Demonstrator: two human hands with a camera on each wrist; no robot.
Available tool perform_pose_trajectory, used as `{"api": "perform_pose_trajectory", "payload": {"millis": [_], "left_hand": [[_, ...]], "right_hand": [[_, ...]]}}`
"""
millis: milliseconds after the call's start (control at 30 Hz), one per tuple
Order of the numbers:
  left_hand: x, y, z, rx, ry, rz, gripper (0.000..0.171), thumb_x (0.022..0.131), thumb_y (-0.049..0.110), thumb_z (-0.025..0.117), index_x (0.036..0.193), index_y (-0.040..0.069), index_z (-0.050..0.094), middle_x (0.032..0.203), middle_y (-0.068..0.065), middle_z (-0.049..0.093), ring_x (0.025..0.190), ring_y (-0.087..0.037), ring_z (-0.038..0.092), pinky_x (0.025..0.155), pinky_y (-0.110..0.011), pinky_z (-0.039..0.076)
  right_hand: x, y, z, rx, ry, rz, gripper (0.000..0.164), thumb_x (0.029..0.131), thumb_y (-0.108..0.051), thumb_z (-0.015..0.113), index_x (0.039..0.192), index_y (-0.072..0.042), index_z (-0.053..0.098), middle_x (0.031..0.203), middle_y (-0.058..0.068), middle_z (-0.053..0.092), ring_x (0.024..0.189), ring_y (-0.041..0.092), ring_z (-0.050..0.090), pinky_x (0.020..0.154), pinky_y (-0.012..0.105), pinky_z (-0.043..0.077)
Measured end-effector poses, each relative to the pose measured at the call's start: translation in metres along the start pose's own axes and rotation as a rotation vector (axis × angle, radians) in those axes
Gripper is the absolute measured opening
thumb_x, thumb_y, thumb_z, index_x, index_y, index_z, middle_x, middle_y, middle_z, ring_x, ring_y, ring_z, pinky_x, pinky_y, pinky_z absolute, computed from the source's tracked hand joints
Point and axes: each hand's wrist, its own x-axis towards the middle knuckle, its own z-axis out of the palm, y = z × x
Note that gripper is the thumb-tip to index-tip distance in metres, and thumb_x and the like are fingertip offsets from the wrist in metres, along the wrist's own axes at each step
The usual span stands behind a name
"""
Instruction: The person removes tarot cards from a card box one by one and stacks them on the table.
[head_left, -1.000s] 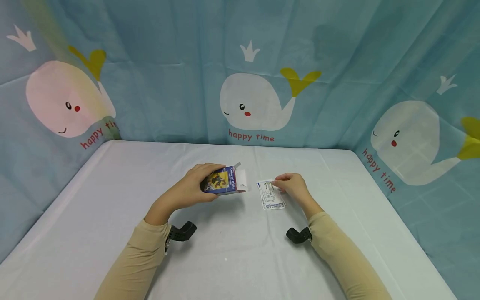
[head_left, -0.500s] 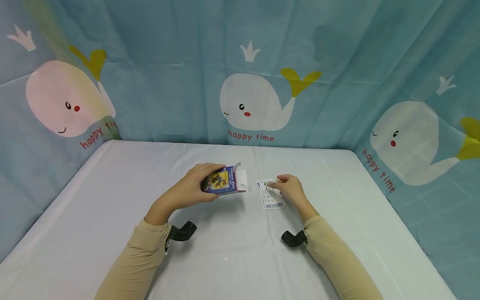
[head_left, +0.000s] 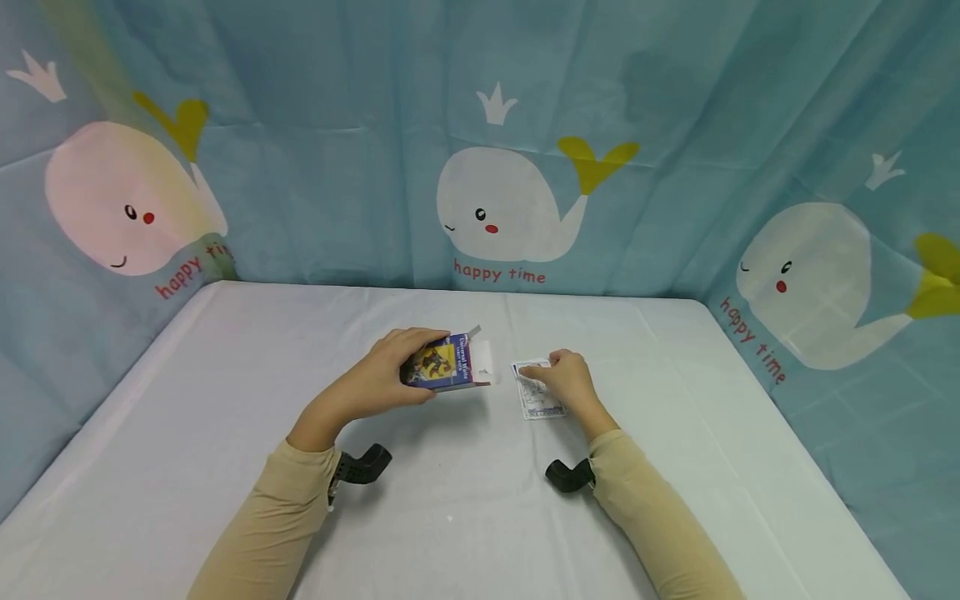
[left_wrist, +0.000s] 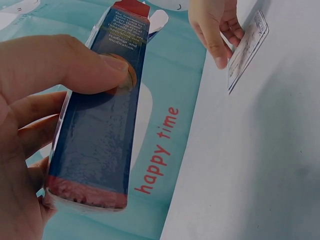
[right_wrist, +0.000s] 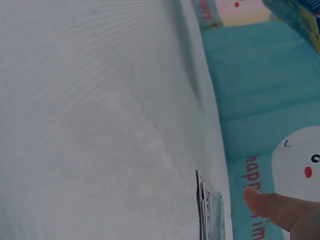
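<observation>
My left hand (head_left: 367, 383) holds a blue tarot deck box (head_left: 441, 364) above the white table, fingers over the far side and thumb along the near side. Its white end flap (head_left: 482, 362) stands open, pointing right. In the left wrist view the thumb presses on the box's printed narrow side (left_wrist: 97, 140). To the right of the box, a small pile of tarot cards (head_left: 542, 405) lies on the table, picture side up. Just over the pile hovers my right hand (head_left: 572, 385), its fingers loosely bent, with no card visible in it. The right wrist view shows one finger (right_wrist: 275, 207) apart from the cards (right_wrist: 212, 215).
A white cloth covers the table (head_left: 450, 517). Behind it and at both sides hangs a blue curtain (head_left: 337, 192) with whale prints. Black camera mounts (head_left: 365, 464) sit on both wrists.
My right hand has moved left across the card pile, from its right edge to over its upper part. The left hand and the box stay in place.
</observation>
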Motion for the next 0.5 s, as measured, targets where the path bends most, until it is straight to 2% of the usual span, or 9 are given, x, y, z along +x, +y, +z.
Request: {"api": "perform_pose_trajectory", "payload": {"millis": [300, 500], "left_hand": [[-0.001, 0.001, -0.001, 0.000, 0.004, 0.001, 0.077, 0.080, 0.016, 0.079, 0.149, 0.018, 0.045, 0.149, -0.008, 0.050, 0.124, -0.027, 0.044, 0.099, -0.049, 0.039], [-0.001, 0.001, -0.001, 0.002, -0.002, 0.003, 0.077, 0.080, 0.016, 0.079, 0.150, 0.018, 0.044, 0.149, -0.008, 0.049, 0.125, -0.027, 0.044, 0.099, -0.049, 0.039]], "right_hand": [[-0.005, -0.006, 0.007, 0.006, 0.028, 0.052, 0.088, 0.081, -0.045, 0.078, 0.140, 0.011, 0.045, 0.140, 0.032, 0.046, 0.114, 0.036, 0.053, 0.099, 0.048, 0.048], [-0.018, 0.000, 0.002, 0.049, 0.022, 0.031, 0.087, 0.082, -0.043, 0.077, 0.141, 0.012, 0.043, 0.142, 0.034, 0.045, 0.116, 0.037, 0.053, 0.103, 0.050, 0.045]]}}
